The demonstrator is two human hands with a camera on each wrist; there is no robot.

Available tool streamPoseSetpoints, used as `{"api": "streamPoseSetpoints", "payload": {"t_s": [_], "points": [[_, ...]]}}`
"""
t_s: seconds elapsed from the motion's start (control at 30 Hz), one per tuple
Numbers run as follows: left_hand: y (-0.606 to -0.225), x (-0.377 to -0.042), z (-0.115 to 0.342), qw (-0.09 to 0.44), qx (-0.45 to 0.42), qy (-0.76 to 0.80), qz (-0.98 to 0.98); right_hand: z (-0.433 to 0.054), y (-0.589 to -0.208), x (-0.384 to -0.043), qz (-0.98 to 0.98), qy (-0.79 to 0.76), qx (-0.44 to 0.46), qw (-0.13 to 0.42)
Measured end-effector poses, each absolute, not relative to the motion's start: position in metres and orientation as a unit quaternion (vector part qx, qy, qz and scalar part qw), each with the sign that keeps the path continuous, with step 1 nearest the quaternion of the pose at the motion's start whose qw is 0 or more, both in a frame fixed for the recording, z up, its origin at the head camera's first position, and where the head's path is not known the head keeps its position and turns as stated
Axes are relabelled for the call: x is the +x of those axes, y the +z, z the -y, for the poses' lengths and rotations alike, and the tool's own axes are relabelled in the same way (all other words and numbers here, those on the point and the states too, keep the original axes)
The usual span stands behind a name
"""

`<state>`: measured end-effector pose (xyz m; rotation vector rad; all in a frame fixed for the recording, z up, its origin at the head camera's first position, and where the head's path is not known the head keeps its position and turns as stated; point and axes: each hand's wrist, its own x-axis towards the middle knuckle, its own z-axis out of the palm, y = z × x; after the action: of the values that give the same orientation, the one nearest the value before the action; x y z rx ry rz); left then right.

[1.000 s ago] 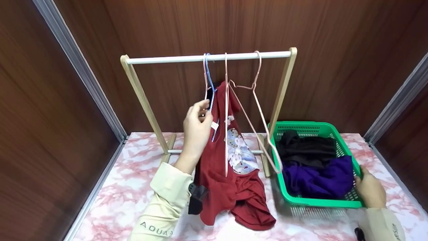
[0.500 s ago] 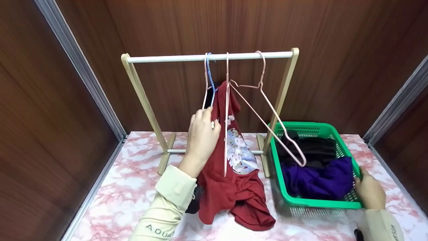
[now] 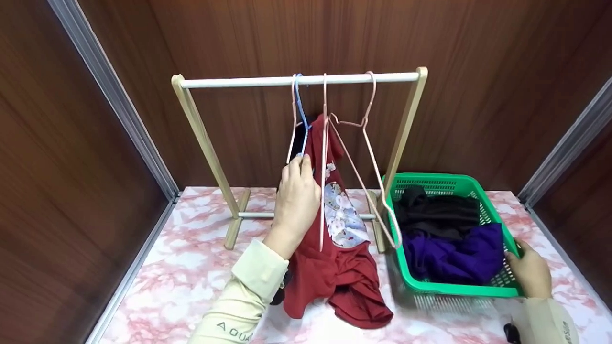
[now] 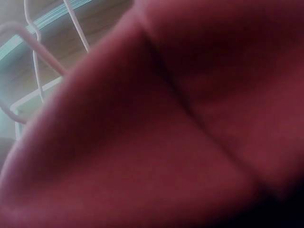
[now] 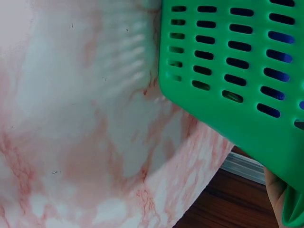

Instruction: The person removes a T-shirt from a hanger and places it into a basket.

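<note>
My left hand is at the lower arm of a blue hanger on the rack, its fingertips bent over it; the thumb is hidden. A red garment with a pale floral patch hangs there, its lower end bunched on the table. Red cloth fills most of the left wrist view, blurred. My right hand grips the right rim of a green basket. Inside the basket lie a purple cloth and a black cloth. In the right wrist view, the basket wall covers part of the hand.
A wooden rack with a white bar stands at the back. Bare pink hangers hang right of the blue one, partly before the garment; another pink hanger and dark cloth are at its left. Brown panels enclose the marbled table.
My left hand has moved slightly right and down, from beside the garment's collar and tag to the blue hanger's arm. The rightmost pink hanger swung right and back. My right hand stays on the basket.
</note>
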<state>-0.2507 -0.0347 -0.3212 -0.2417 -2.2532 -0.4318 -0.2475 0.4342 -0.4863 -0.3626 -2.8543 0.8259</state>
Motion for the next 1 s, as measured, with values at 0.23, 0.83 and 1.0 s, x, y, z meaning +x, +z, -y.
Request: {"api": "streamPoseSetpoints", "payload": {"t_s": [0.23,0.83,1.0], "points": [[-0.3198,-0.2511,0.0345,0.331,-0.082,-0.280,0.897,-0.4348,-0.4863,-0.2474,0.945,0.290,-0.129,0.073],[-0.3207,-0.2577,0.0401,0.208,-0.030,-0.484,0.849,-0.4349,-0.4854,-0.2461,0.945,0.291,-0.139,0.061],[-0.3216,-0.2578,0.0414,0.195,-0.020,-0.501,0.843,-0.4357,-0.4852,-0.2464,0.944,0.294,-0.141,0.057]]}}
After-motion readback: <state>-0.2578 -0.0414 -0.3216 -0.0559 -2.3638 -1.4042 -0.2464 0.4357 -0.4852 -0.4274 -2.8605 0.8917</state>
